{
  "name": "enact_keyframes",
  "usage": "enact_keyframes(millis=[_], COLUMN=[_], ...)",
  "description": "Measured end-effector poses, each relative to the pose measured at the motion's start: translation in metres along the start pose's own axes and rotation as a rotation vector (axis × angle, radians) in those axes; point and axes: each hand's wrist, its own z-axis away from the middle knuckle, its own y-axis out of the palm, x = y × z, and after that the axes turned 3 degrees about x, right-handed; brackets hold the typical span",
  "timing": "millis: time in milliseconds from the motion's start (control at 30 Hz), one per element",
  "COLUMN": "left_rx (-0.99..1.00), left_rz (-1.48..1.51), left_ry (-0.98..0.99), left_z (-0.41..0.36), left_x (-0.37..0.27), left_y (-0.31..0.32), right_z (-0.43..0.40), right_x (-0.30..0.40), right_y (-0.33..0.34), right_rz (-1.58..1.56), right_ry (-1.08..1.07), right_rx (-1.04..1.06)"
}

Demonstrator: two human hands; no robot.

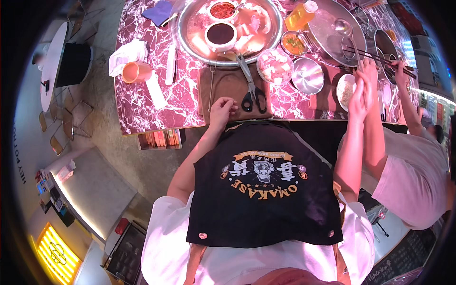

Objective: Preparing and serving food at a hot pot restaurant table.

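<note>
My left hand [223,108], fingers curled and nothing visible in them, rests at the edge of a folded brown cloth [228,83]. Beside it lie black-handled scissors [249,78], blades towards a big metal basin [276,42], and a thin metal tool [212,80]. The basin holds food in broth, a bowl of dark sauce [221,34] and a bowl of chopped red chili [222,10]. My right hand [358,94] is raised at the right, against a co-worker's hand [370,73]; a ladle [343,27] has its handle running to these hands. What my right hand grips is hidden.
Right of the basin are a bowl of white cubes [275,66], an empty metal bowl [308,76], a sauce cup [294,43], an oil bottle [301,16] and a wide pan [335,46]. Another person's hand [400,71] holds chopsticks. An orange cup [136,72] stands left.
</note>
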Motion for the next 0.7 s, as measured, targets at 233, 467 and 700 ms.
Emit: enact_keyframes(millis=[233,467,700], left_rx=[0.035,0.086,0.135], left_rz=[-0.033,-0.068,-0.101], left_ry=[-0.021,-0.026,-0.064], left_z=[-0.006,-0.011,-0.012], left_x=[-0.002,-0.007,-0.015], left_y=[-0.004,-0.006,-0.001], right_z=[0.067,0.137,0.155], right_x=[0.028,0.034,0.027], right_y=[-0.032,-0.018,0.014], right_rz=[-0.477,-0.841,-0.925], right_ry=[0.529,0.838,0.903], right_rx=[-0.188,-0.287,-0.354])
